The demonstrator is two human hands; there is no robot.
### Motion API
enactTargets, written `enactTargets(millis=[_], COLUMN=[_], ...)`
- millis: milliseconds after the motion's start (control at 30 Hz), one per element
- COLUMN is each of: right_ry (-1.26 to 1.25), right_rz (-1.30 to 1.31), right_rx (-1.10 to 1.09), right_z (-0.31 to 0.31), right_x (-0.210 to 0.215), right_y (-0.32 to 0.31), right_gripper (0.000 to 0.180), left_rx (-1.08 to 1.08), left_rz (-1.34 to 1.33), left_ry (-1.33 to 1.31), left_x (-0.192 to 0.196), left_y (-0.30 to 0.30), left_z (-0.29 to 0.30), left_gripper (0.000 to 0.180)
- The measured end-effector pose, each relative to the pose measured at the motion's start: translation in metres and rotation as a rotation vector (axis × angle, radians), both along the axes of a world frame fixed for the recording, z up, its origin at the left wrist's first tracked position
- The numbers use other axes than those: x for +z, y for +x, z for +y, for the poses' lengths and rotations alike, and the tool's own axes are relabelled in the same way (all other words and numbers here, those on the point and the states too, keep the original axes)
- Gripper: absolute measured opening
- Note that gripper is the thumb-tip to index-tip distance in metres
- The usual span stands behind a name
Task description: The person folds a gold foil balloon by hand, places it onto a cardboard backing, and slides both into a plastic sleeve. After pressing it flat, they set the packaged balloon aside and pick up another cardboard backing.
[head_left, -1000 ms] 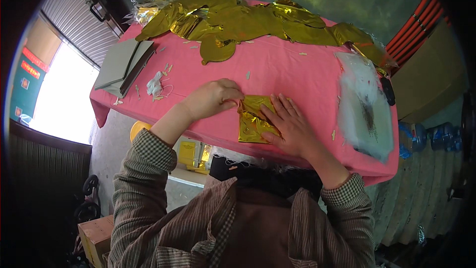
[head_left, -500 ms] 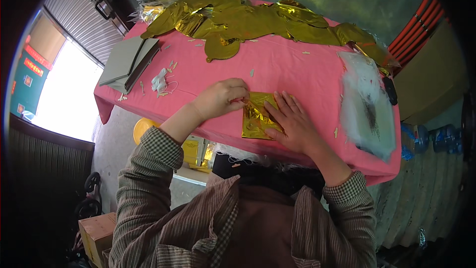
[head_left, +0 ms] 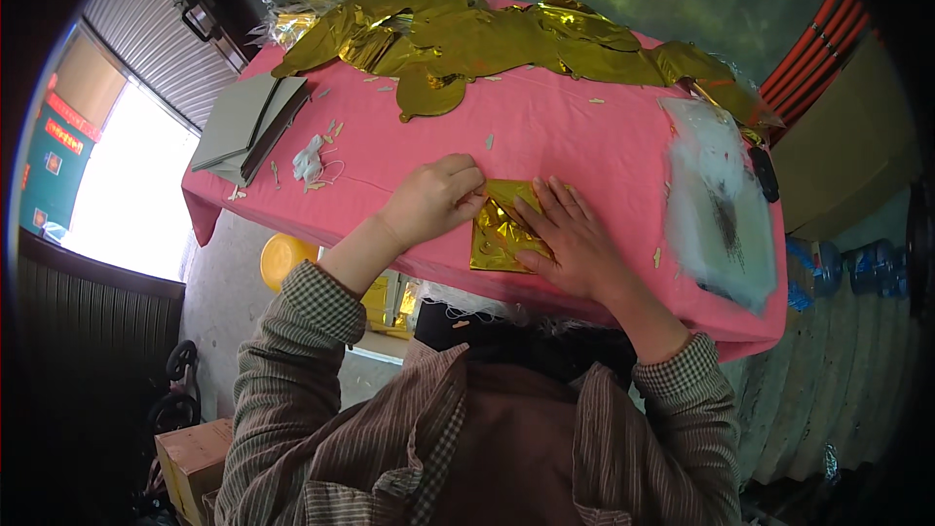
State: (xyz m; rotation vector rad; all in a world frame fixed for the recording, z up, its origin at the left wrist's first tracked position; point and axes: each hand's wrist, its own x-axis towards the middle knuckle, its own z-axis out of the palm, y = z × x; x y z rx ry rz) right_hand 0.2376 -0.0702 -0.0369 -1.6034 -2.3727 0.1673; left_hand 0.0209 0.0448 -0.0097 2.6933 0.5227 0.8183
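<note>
A folded, squarish piece of shiny gold foil (head_left: 499,239) lies at the near edge of the pink-covered table. My right hand (head_left: 575,239) rests flat on its right part, fingers spread. My left hand (head_left: 438,197) is closed in a pinch at the foil's upper left corner. Whatever sits between those fingertips is hidden. Flat gold foil balloons (head_left: 487,39) lie overlapping along the table's far side. To the left of my left hand is a small bundle of white string (head_left: 310,161), one strand trailing toward the hand.
Grey boards (head_left: 245,127) are stacked at the table's left end. Clear plastic bags (head_left: 721,224) and a black-handled object (head_left: 765,175) lie at the right end. Small pale tabs are scattered over the pink cloth (head_left: 555,136). A yellow stool (head_left: 285,260) stands below the left edge.
My left hand still pinches at the foil's corner, its fingers turned slightly. The right hand stays flat on the foil. The whole view has shifted a little.
</note>
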Motion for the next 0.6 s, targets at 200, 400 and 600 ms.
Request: enactTargets(millis=[200,400,600], right_ry=[-0.003,0.019,0.009], right_rz=[-0.009,0.018,-0.004], right_rx=[0.001,0.012,0.008], right_z=[0.000,0.001,0.001], right_x=[0.000,-0.005,-0.003], right_y=[0.000,0.001,0.000], right_gripper=[0.065,0.066,0.067], left_rx=[0.137,0.183,0.067], left_rz=[0.035,0.054,0.002], left_ry=[-0.047,-0.118,-0.339], left_x=[-0.004,-0.004,-0.005], left_y=[0.008,0.008,0.000], left_z=[-0.006,-0.016,-0.005], left_gripper=[0.012,0.013,0.007])
